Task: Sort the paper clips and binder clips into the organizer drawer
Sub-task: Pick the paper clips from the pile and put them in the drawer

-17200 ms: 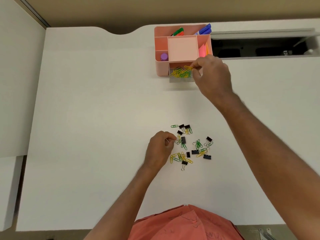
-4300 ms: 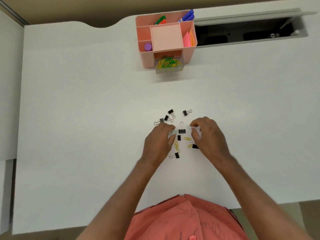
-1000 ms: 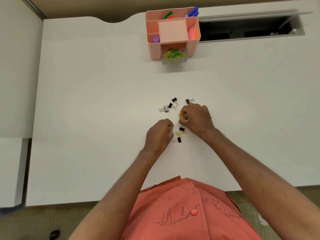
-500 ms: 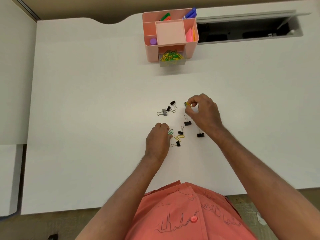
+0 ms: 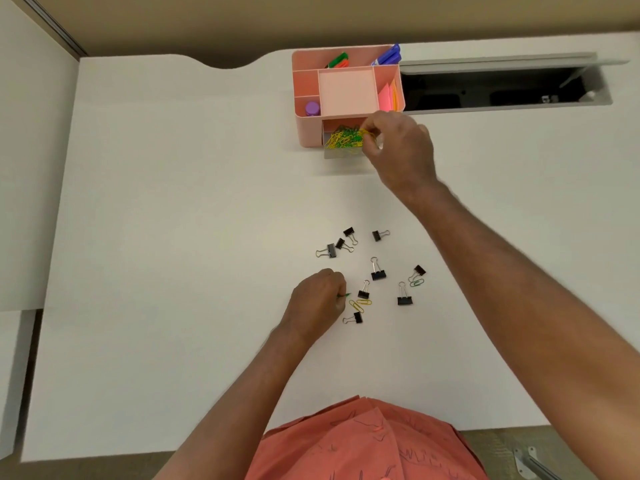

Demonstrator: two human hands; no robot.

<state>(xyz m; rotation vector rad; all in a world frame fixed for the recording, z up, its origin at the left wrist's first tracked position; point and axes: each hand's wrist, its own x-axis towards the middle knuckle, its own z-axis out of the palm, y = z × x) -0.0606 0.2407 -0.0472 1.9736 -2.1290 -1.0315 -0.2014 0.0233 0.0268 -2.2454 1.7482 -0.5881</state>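
Left hand [image 5: 318,299] sits fisted on the white desk [image 5: 173,237], pinching a green paper clip [image 5: 344,295] whose tip sticks out to the right of the fingers. Just right of that grip I see two yellow paper clips [image 5: 360,304] flat on the desk, with a black binder clip [image 5: 356,318] below them and another [image 5: 364,292] above. Up from the grip is a trio of binder clips [image 5: 337,244]; further right, four more [image 5: 377,271] lie scattered, the rightmost touching a loose green paper clip [image 5: 416,282]. Right hand [image 5: 398,147] is well above all this at the pink organizer [image 5: 311,133], fingertips closed on a yellow paper clip [image 5: 367,133]. Directly left of that pinch, the clear drawer [image 5: 341,154] is pulled out, holding a pile of yellow and green clips [image 5: 344,140]. Can't tell if the held clip touches the pile.
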